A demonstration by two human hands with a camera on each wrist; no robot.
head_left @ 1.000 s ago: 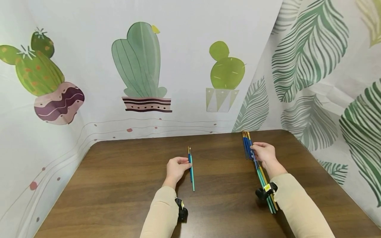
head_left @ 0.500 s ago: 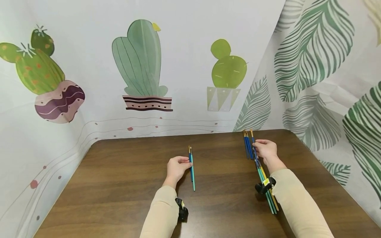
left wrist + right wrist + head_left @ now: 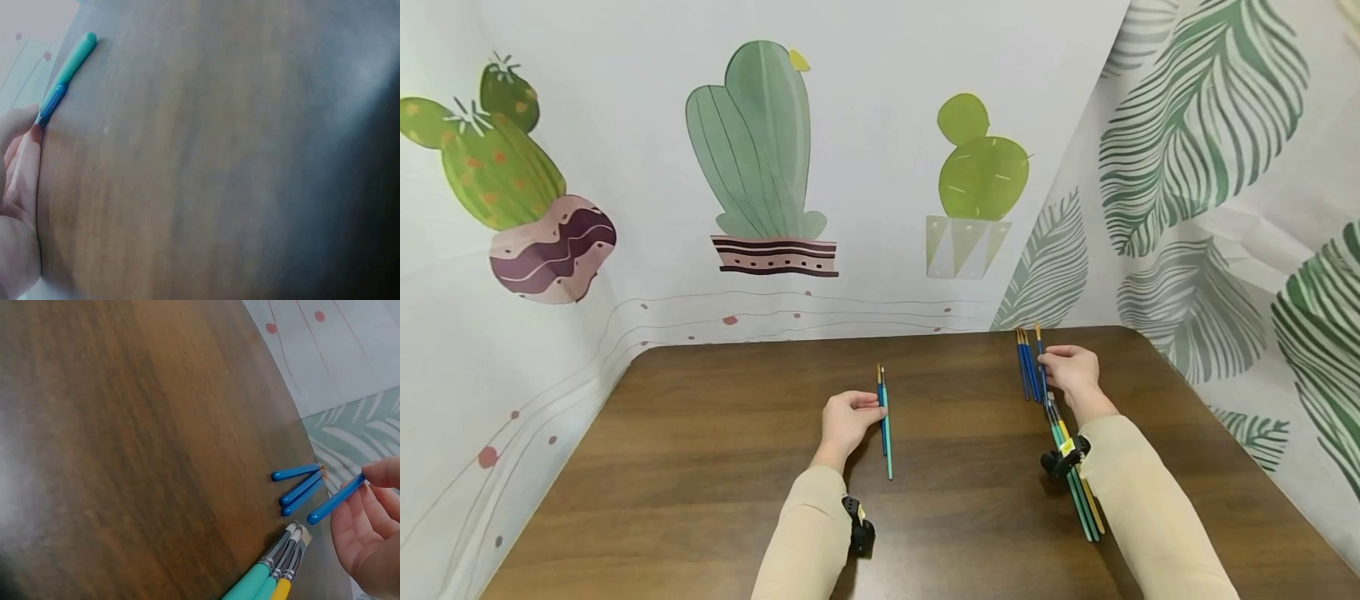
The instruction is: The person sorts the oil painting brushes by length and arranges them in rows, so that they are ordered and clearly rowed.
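Observation:
My left hand (image 3: pixel 847 423) pinches two paintbrushes side by side, bristles pointing to the back: a teal paintbrush (image 3: pixel 889 454) and a shorter blue paintbrush (image 3: pixel 55 103). At the back right, my right hand (image 3: pixel 1071 373) holds a single blue paintbrush (image 3: pixel 337 499) between thumb and fingers, its bristles toward the wall. Left of that brush, three blue paintbrushes (image 3: pixel 302 486) lie close together on the table. Nearer me, partly under the right wrist, lie two teal paintbrushes (image 3: pixel 255 581) and a yellow paintbrush (image 3: pixel 283 589), bristle ends grouped.
The brown wooden table (image 3: pixel 700 467) reaches back to a cloth backdrop (image 3: pixel 880 167) printed with cacti and leaves. Near the table's back edge the blue brushes' tips come right up to the cloth. A black camera is strapped to each sleeved wrist.
My right hand has drawn its blue paintbrush slightly right and back, apart from the other blue brushes. The left hand keeps its two brushes almost still. The head view has tilted slightly.

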